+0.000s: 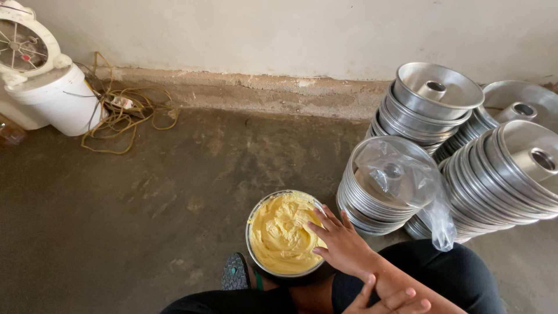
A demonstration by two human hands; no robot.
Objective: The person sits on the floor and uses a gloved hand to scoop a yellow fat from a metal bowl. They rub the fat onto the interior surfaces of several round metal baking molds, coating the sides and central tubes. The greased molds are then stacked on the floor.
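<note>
A round bowl (251,238) full of pale yellow creamy batter (279,235) sits on the concrete floor between my knees. My right hand (343,244) hovers over the bowl's right rim, fingers spread, holding nothing; whether it touches the rim is unclear. My left hand (386,300) lies at the bottom edge, fingers apart, resting on my right forearm. Just right of the bowl stands a stack of metal ring cake tins (363,200) with a clear plastic bag (410,180) draped over its top.
More stacks of ring tins (433,96) (517,168) lean against the wall at right. A white bucket (58,102), a white fan (23,43) and a tangle of yellow cable (125,116) lie at far left. A sandal (236,272) is by the bowl.
</note>
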